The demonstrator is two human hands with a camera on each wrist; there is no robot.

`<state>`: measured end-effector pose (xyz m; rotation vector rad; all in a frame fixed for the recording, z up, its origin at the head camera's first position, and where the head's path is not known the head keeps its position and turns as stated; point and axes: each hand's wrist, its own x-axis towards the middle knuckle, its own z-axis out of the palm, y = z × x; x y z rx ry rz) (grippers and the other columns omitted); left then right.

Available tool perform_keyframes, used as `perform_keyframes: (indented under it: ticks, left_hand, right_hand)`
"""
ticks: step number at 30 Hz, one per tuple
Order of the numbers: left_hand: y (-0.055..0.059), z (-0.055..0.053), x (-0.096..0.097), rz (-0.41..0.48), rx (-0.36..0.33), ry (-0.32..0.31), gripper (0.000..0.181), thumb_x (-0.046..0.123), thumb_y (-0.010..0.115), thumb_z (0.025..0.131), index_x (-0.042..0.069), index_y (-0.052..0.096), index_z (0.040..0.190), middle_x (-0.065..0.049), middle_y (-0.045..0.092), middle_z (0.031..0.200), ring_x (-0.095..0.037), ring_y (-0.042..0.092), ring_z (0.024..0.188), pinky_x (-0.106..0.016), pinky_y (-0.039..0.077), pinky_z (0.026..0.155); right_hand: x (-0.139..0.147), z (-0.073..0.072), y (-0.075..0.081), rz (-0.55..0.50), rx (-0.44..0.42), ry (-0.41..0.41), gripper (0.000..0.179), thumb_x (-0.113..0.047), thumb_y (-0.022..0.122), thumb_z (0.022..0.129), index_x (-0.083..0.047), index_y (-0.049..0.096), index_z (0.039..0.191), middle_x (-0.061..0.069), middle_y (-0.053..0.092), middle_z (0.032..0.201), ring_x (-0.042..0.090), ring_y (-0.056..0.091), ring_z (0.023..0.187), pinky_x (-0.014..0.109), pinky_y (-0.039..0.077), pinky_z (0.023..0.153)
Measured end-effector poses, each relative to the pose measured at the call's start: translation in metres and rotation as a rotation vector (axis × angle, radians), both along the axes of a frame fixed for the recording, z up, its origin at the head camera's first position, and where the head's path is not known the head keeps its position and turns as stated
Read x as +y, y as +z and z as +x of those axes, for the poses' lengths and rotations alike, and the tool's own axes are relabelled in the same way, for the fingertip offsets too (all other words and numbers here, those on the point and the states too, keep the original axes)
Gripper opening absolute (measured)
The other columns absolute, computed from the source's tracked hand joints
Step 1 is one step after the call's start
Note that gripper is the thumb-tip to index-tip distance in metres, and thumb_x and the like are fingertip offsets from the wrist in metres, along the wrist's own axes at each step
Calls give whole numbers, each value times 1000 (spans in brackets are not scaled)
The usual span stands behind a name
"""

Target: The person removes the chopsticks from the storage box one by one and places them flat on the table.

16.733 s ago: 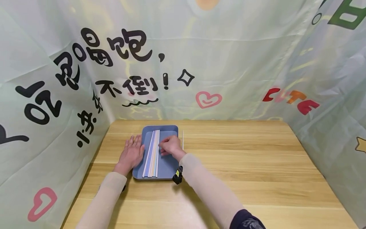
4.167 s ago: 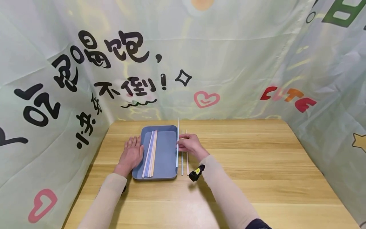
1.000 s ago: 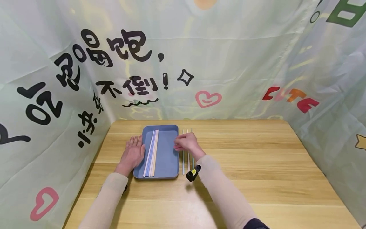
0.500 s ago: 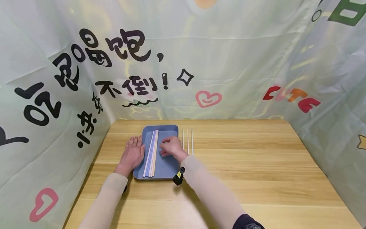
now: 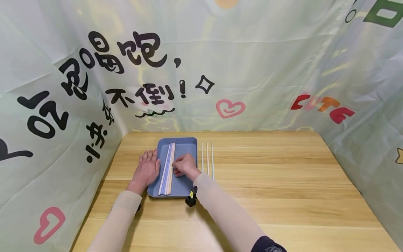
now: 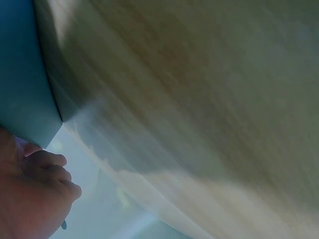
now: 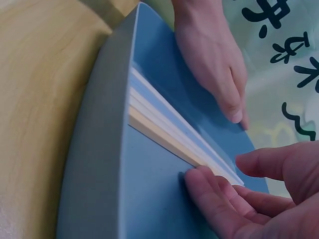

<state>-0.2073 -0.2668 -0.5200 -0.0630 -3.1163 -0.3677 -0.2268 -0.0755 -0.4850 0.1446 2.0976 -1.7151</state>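
A blue-grey tray [image 5: 185, 183] holds a bundle of long, thin pastel chopsticks [image 5: 165, 171] lying lengthwise along its left part. My left hand [image 5: 146, 170] rests against the tray's left edge, its fingers extended away from me in the head view. Over the tray, my right hand [image 5: 185, 165] reaches to the bundle's right side. In the right wrist view, the fingertips [image 7: 197, 179] meet the outermost yellowish chopstick [image 7: 159, 142], while the thumb stays apart above the sticks. To the tray's right, three separate chopsticks [image 5: 207, 157] lie side by side on the table.
The wooden table [image 5: 283, 182] extends far to the right of the tray. Printed fabric [image 5: 261, 70] stands behind it and along both sides. A small black camera [image 5: 190, 198] sits at my right wrist, over the tray's near right corner.
A third chopstick now lies right of the tray, taken from the bundle since 4.2 s ago. My right hand has moved left from the tray's right rim to the bundle. My left hand stays put.
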Motion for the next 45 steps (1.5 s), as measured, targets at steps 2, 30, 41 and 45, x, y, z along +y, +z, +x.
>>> perform_keyframes:
  ticks: [2,30,41,45]
  left_hand:
    - [0,0,0,3,-2,-1,62,30,29,115,-4,19,166,-33,23,170,-52,15,160,-64,13,131]
    - [1,-1,2,3,6,-1,63,29,30,114,-5,20,166,-33,24,169,-52,17,160,-64,16,131]
    - [1,-1,2,2,9,-3,62,29,30,114,-5,20,166,-34,24,169,-52,18,160,-64,16,131]
    - [0,-1,2,4,12,-2,62,28,30,114,-5,20,166,-34,24,169,-52,18,160,-64,16,131]
  right_hand:
    - [0,0,-2,-1,-5,-4,28,-1,73,95,8,68,121,23,78,99,30,79,76,44,67,75]
    - [-10,-5,-21,65,76,-57,27,1,81,88,6,73,113,14,75,74,17,70,54,32,63,52]
    - [-11,-6,-25,59,98,-75,24,7,79,86,7,74,109,22,76,73,15,64,45,30,60,46]
    - [-11,-6,-25,91,120,-62,27,2,83,85,5,74,110,17,74,67,14,64,44,29,59,46]
